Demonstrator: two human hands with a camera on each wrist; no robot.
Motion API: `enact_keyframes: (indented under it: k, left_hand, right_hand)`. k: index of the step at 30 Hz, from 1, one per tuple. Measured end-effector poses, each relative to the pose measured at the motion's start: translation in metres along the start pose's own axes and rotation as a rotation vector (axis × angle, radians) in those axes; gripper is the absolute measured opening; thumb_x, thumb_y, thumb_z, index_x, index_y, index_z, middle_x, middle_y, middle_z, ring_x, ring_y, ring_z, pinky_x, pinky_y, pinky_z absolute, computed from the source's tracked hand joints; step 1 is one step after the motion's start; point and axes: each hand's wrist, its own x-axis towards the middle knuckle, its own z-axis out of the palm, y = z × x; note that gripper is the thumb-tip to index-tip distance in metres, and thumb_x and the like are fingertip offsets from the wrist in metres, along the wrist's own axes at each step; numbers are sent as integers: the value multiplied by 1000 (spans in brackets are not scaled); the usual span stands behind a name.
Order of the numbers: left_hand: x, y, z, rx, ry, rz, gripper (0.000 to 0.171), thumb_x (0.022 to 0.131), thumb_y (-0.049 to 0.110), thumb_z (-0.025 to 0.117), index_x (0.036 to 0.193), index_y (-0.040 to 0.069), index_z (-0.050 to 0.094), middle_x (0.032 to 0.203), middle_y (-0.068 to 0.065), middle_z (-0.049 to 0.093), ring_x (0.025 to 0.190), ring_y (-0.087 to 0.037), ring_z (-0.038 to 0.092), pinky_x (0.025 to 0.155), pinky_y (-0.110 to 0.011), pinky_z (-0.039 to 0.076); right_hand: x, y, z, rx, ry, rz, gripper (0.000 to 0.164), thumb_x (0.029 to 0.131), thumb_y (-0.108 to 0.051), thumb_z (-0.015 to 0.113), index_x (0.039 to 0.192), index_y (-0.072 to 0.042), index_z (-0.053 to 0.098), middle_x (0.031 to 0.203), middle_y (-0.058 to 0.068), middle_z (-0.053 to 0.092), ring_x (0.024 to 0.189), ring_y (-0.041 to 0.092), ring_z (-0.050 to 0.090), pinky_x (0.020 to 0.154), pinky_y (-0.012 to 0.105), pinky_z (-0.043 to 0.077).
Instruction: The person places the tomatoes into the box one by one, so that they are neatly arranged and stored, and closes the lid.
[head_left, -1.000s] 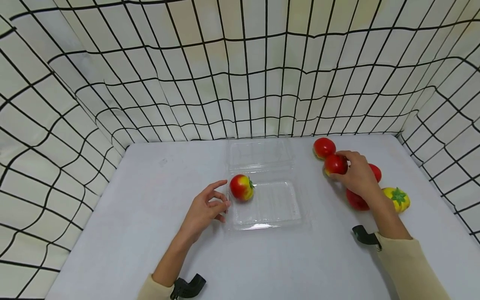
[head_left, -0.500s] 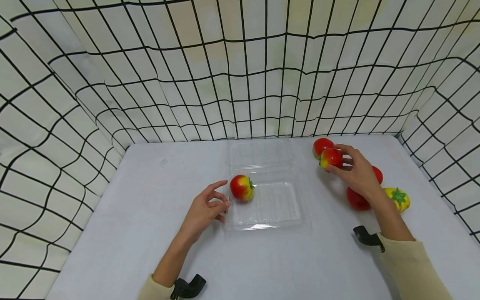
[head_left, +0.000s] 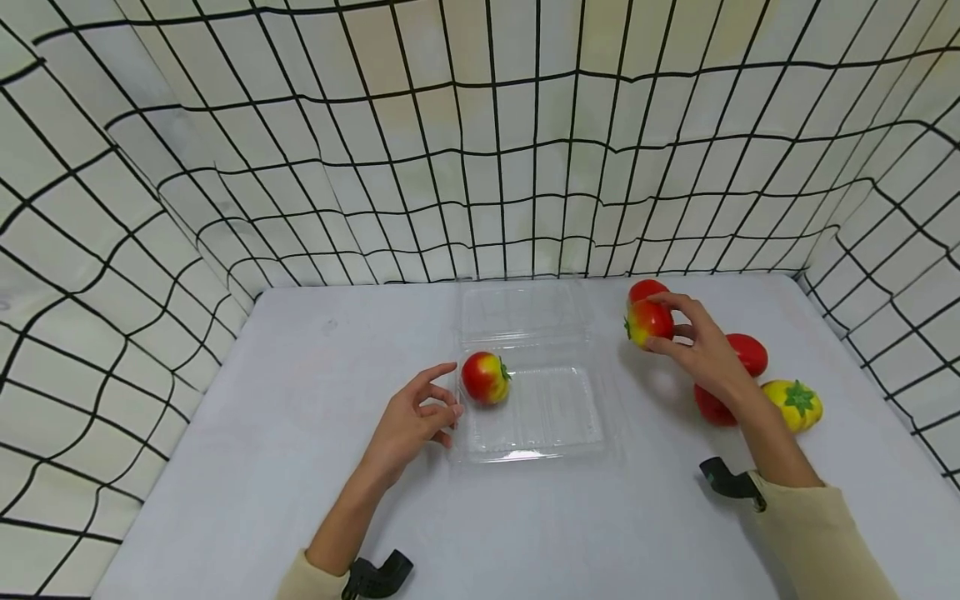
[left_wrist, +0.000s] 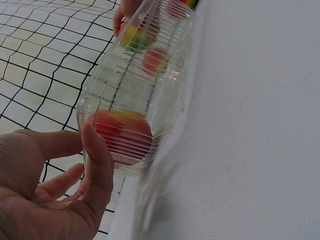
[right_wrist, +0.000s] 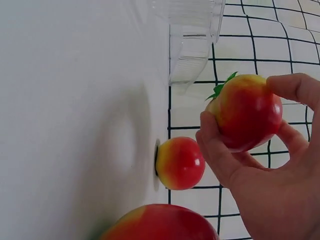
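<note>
My right hand (head_left: 701,346) holds a glossy red-and-yellow tomato (head_left: 649,323) between thumb and fingers. Its green leafy end (right_wrist: 222,87) points away from the palm in the right wrist view, and the tomato is raised off the table. My left hand (head_left: 408,417) stays at the left edge of a clear plastic clamshell box (head_left: 540,417), thumb and index fingertips right at its rim and set apart. The box lies with its lid (head_left: 521,308) folded back. One red-and-yellow tomato (head_left: 483,377) sits inside, at the left end of the tray.
Behind the held tomato lies another red tomato (head_left: 647,289). Two red fruits (head_left: 748,354) lie partly hidden by my right wrist, beside a yellow ribbed fruit (head_left: 795,404) with a green star top. Black netting (head_left: 525,167) surrounds the white table (head_left: 300,483).
My right hand has lifted the tomato from the group and carried it slightly left. The fruit has turned so its yellow, leafy end shows. My left hand and the box have stayed put.
</note>
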Motion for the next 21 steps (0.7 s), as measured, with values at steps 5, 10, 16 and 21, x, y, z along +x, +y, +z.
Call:
enact_keyframes:
  k: [5,10,16,21]
  left_hand:
    - [0,0,0,-2,-1,1,62,96,12,73,152,24,50,115,-17,61,78,-22,66,67,-26,62]
    - [0,0,0,1,-1,9,62,96,13,74,152,24,50,114,-17,61,78,-21,66,67,-26,62]
    - [0,0,0,0,-2,8,62,96,12,74,152,24,50,114,-17,61,77,-21,66,67,-26,62]
    - [-1,0,0,-6,-5,7,62,96,11,73,152,24,50,113,-17,61,78,-22,66,67,-27,62]
  right_hand:
    - [3,-4,3,56,-15,-11,74,94,-21,76,156,-21,36,162,20,35,133,46,51,92,29,51]
    - [3,-7,9,39,-2,-12,64,98,-35,72,152,-24,40,159,18,40,128,40,52,83,18,51]
    - [1,-15,17,12,13,-38,72,93,-29,79,153,-19,40,154,17,45,128,39,54,85,21,53]
    - [-2,-23,20,-22,-2,-14,81,88,-29,83,155,-13,39,153,19,48,131,41,54,97,47,58]
